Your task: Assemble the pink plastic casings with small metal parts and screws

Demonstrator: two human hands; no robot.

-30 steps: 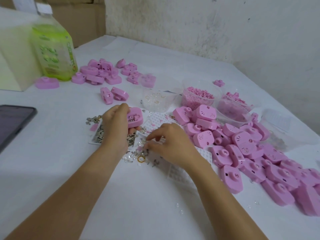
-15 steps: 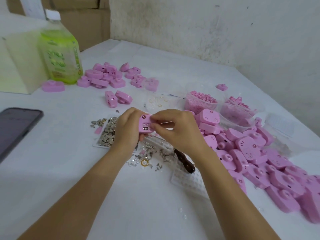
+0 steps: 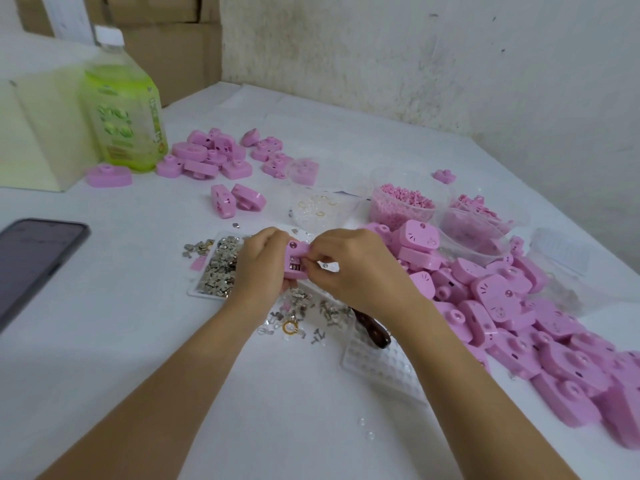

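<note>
Head view: our left hand (image 3: 258,263) grips a pink casing (image 3: 296,260); right hand (image 3: 349,268) pinches at its metal-contact slot, part unseen. Next likely: seat it, fetch another.

Both forearms reach forward from the bottom edge and converge toward mid-frame, bare to the elbow. Left hand (image 3: 259,260) back up, fingers curled round and thumb side turned inward, clamped on a pink casing (image 3: 297,260). Right hand (image 3: 356,268) meets it from the right, knuckles up, wrist slightly flexed, thumb and index fingertips (image 3: 309,266) pinched together at the casing's open face. Whether anything sits in the pinch cannot be told. The two hands touch.
</note>
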